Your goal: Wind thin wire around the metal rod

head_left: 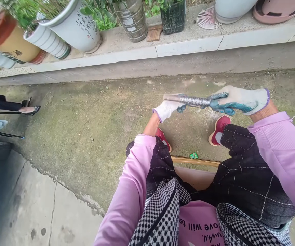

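Observation:
Both of my hands wear white gloves with blue-green coated fingers. Between them, above the concrete ground, is a stick wrapped in shiny silver wire (195, 101), lying roughly level. My left hand (171, 106) is closed around its left part, where a bare, pale flat end (171, 97) sticks out past the glove. At the right end of the winding, my right hand (236, 99) has its fingers closed on the stick. The glove hides that end, and I cannot make out any loose strand of wire.
A tiled ledge (188, 48) with potted plants, including a large white pot (72, 29), runs across the far side. Below me are a low seat (196, 177), red shoes (220, 129) and a green wrapper (193, 155). Another person's foot (29, 110) shows at left.

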The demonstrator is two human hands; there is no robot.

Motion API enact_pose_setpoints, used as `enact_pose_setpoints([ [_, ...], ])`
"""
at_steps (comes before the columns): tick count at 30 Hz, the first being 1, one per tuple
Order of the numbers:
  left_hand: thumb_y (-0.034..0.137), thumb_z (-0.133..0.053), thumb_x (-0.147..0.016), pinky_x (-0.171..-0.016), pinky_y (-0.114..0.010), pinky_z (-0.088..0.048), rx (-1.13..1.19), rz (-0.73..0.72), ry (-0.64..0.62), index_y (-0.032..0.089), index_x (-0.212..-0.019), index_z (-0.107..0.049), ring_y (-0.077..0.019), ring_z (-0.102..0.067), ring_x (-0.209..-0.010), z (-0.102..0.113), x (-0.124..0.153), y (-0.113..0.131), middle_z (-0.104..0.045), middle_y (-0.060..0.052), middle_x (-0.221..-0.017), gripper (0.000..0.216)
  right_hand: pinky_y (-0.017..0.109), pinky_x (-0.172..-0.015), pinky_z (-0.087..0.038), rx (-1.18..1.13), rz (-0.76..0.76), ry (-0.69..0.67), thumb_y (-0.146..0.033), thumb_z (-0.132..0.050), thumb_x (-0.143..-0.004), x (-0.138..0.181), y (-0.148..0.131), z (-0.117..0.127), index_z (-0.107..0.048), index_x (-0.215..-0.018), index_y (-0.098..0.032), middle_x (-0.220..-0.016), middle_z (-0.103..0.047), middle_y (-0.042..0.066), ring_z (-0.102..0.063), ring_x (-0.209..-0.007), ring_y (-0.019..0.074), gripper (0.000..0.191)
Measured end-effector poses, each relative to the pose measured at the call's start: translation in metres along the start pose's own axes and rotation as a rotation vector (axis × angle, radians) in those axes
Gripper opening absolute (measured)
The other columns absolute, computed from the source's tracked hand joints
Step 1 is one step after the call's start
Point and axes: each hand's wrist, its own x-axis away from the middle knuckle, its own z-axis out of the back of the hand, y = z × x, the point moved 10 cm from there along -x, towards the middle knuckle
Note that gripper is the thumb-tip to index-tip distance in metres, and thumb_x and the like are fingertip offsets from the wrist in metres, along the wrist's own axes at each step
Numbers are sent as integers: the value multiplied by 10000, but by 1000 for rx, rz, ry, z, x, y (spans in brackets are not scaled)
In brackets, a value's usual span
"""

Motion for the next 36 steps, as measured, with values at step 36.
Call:
enact_pose_setpoints([
  [36, 105, -776, -970, -655, -220, -515, -53, -29, 52, 127, -845, -771, -88, -589, -614, 7, -4, -2, -660, 19, -652, 127, 264, -427, -321, -91, 64, 40, -533, -940, -853, -5, 4, 2, -788, -871, -193, -600, -551, -20, -409, -481, 102, 373],
])
